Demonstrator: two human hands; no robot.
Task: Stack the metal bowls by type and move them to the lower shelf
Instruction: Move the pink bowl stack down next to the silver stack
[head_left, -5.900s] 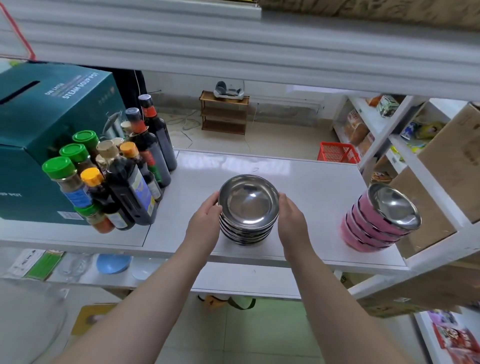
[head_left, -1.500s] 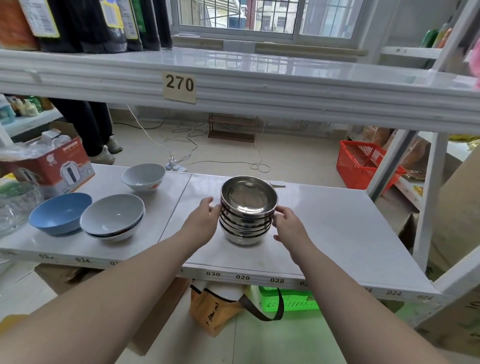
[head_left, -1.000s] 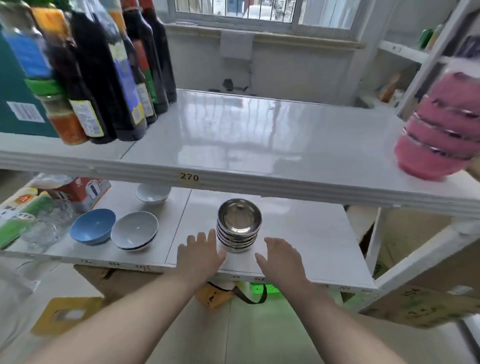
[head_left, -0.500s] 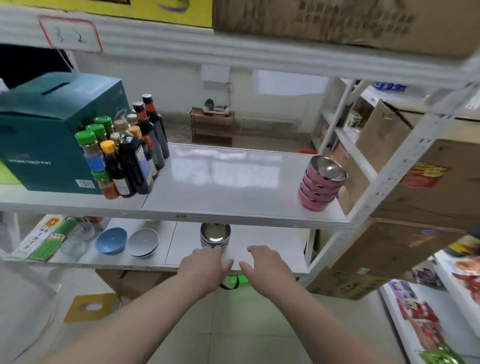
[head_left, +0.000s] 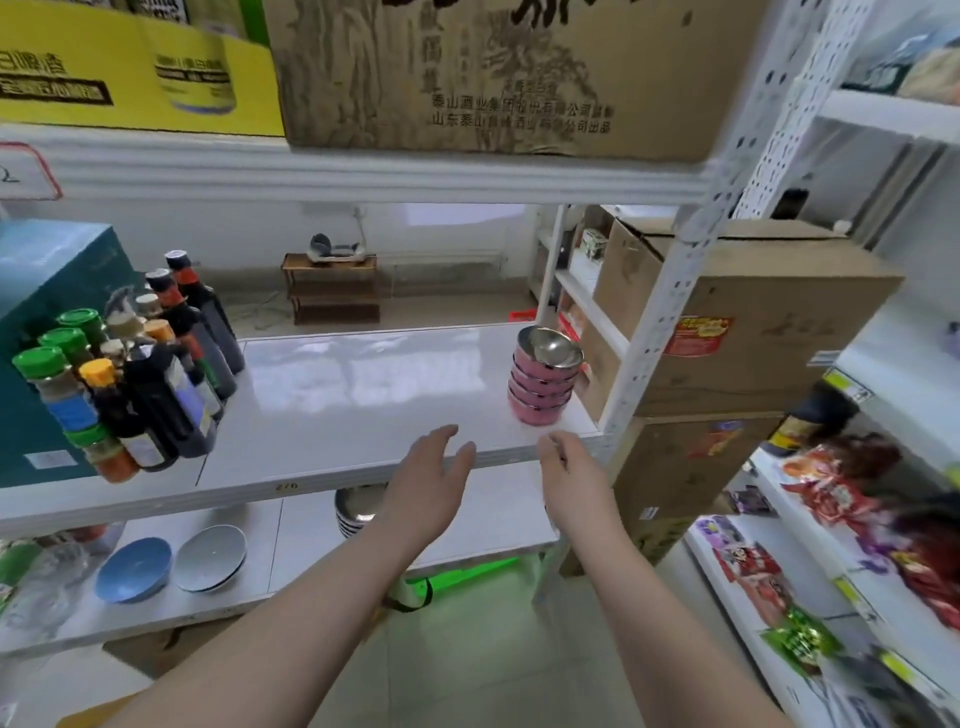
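Your left hand (head_left: 428, 475) is spread wide with nothing in it, raised in front of the middle shelf (head_left: 363, 410) edge. Your right hand (head_left: 569, 470) is also empty, fingers loosely curled, just right of it. The stack of pink-sided metal bowls (head_left: 543, 384) stands at the right end of that shelf, near your right hand but apart from it. The plain steel bowl stack (head_left: 356, 512) sits on the lower shelf (head_left: 311, 540), partly hidden behind your left wrist.

Two bowl stacks: one pink (head_left: 543, 387), one plain steel (head_left: 356, 512). Loose bowls: one blue (head_left: 134, 569), one grey (head_left: 210, 557). Two hands.
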